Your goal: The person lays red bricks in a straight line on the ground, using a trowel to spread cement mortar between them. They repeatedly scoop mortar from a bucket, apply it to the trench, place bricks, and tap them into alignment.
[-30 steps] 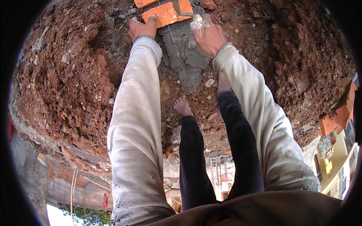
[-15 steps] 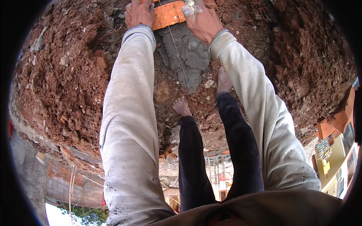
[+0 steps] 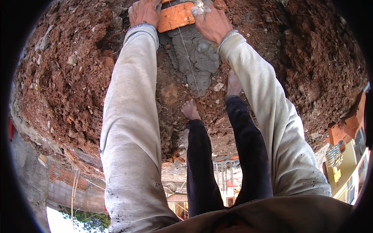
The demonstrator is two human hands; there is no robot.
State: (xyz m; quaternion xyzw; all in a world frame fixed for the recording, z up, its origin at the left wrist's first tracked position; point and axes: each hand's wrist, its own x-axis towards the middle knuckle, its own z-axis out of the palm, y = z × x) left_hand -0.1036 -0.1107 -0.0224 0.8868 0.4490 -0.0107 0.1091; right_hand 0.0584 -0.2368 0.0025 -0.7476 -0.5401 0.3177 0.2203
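Note:
An orange brick lies at the top edge of the view, beyond a patch of wet grey mortar. My left hand is closed on the brick's left end. At its right end, my mortar-smeared right hand is curled, the thumb against the brick. A pale object shows between that thumb and fingers; its kind is unclear, and the fingertips are partly cut off. A thin taut string runs over the brick and mortar toward me.
Rough heaps of red soil rise on the left and right. My bare feet stand on soil with small stones, near the mortar. Orange blocks lie at the far right. A block wall appears at lower left.
Both hands stay at the brick, which looks nearly unmoved. The view has shifted slightly, so the mortar, string and feet appear a little farther right and lower.

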